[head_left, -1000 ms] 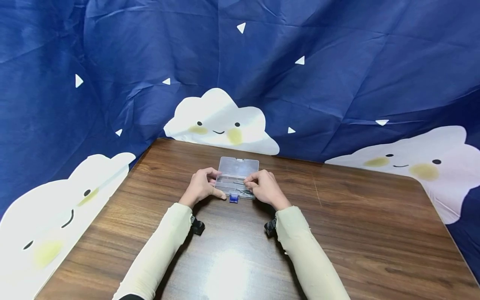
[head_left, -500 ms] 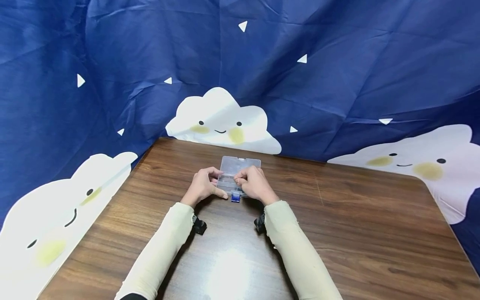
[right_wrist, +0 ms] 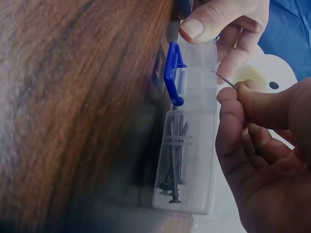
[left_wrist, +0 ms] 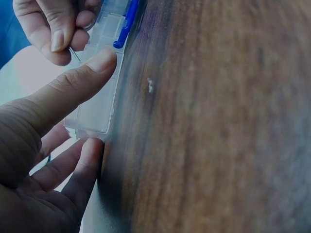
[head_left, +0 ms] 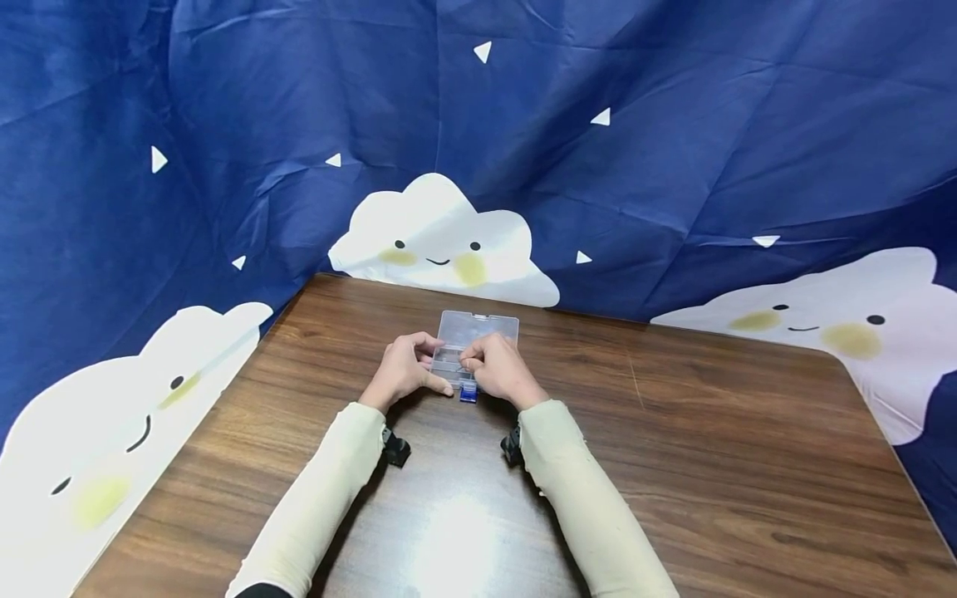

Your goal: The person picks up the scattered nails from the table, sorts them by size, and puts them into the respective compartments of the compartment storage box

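Observation:
A clear plastic compartment box (head_left: 446,375) lies on the table with its lid (head_left: 465,327) raised at the back. My left hand (head_left: 404,370) grips the box's left end, thumb on the front edge and fingers round the side. Over the middle of the box, my right hand (head_left: 503,369) pinches a thin metal nail (right_wrist: 226,81) between thumb and fingertips. Its head is hidden in the fingers. Several dark nails (right_wrist: 174,165) lie in the right-end compartment. A blue latch (right_wrist: 173,73) hangs unfastened at the front.
The box stands toward the back of a brown wooden table (head_left: 733,448). A blue cloth (head_left: 568,183) with white clouds hangs behind and beside it. Each wrist wears a small black camera (head_left: 396,448). A small white speck (left_wrist: 150,85) lies on the wood.
My right hand has moved left, from over the right side of the box to its middle, pinching the nail. My left hand keeps its hold on the box.

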Available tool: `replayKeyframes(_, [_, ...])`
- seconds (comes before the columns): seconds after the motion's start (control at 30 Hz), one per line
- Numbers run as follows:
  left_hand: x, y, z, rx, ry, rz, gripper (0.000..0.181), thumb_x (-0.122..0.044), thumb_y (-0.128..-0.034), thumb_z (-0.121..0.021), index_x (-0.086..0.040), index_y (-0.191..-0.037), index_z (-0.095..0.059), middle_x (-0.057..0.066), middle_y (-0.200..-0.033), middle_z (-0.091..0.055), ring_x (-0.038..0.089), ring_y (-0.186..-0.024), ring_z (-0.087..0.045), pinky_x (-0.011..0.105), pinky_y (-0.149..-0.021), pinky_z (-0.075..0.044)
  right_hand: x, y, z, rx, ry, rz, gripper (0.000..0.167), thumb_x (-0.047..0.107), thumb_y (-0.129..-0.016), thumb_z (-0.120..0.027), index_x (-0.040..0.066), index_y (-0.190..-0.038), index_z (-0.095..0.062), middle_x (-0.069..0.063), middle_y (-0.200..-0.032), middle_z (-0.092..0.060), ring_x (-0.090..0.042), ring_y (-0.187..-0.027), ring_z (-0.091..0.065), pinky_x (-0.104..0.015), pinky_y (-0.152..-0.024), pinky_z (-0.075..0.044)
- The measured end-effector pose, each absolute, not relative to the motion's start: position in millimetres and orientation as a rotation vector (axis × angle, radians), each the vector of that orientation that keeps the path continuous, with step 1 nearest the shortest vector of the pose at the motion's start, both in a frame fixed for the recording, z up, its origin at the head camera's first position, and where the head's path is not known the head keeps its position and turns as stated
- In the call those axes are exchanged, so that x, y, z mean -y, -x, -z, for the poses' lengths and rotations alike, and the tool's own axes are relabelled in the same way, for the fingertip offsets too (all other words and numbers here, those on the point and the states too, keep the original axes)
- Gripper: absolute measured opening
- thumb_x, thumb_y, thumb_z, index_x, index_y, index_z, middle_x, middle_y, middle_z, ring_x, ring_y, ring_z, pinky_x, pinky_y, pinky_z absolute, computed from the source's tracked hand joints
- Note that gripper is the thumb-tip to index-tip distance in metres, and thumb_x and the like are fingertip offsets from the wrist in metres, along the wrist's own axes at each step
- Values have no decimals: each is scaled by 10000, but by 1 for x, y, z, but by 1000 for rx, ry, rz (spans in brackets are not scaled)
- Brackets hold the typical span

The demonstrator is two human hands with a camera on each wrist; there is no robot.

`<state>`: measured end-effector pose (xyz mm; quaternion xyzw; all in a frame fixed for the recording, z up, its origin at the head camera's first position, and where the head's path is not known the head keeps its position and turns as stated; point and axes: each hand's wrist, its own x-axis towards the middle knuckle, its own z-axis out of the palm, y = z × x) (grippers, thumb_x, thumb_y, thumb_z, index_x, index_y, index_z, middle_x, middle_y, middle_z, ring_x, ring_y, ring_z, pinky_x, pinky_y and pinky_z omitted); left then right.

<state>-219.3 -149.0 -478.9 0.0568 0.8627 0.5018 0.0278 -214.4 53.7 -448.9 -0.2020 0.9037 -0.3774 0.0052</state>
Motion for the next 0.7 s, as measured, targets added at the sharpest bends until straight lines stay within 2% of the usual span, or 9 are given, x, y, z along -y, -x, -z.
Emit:
replayKeyframes(0.17, [149, 219, 479, -2669, -180, -1551, 778, -106, -409, -1036, -95, -1127, -735, 56, -897, -715, 192, -820, -657, 318, -726, -533, -54, 215, 449, -2811, 667, 1201, 116, 41, -924, -688, 55, -898, -800, 48, -824, -716, -127, -782, -601, -350, -835, -494])
replayKeyframes(0.7, [149, 219, 479, -2655, -169, -1571, 792, -83, -387, -1032, -105, -1121, -736, 69, -881, -719, 195, -815, -658, 323, -742, -526, -76, 210, 440, -2814, 593, 1226, 116, 91, -953, -690, 66, -911, -795, 51, -817, -704, -136, -762, -600, -350, -818, -499])
